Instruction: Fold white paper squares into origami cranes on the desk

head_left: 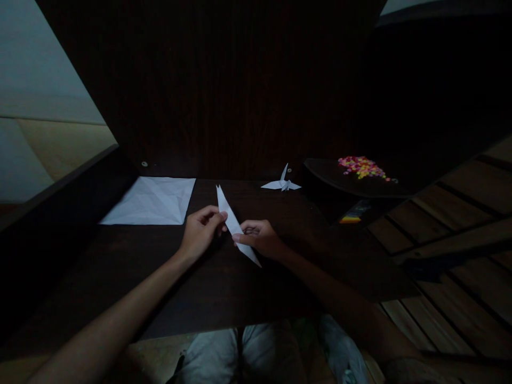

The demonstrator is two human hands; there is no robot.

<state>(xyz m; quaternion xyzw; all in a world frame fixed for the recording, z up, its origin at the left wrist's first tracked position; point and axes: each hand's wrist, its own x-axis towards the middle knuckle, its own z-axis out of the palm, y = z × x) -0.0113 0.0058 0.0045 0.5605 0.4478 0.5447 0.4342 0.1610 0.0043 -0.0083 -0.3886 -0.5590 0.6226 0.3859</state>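
Observation:
A narrow piece of folded white paper is held above the dark desk, tilted from upper left to lower right, with split points at its top end. My left hand pinches its left edge between thumb and fingers. On the other side, my right hand grips the lower part, thumb on the front face and fingers curled behind. Toward the back of the desk stands a white paper crane, apart from both hands. A creased sheet of white paper lies flat to the left of my left hand.
Small bright pieces in pink, yellow and orange are heaped on a raised dark corner shelf at right. Under it shows a colourful striped item. A tall dark panel closes the back; a low side board borders the left.

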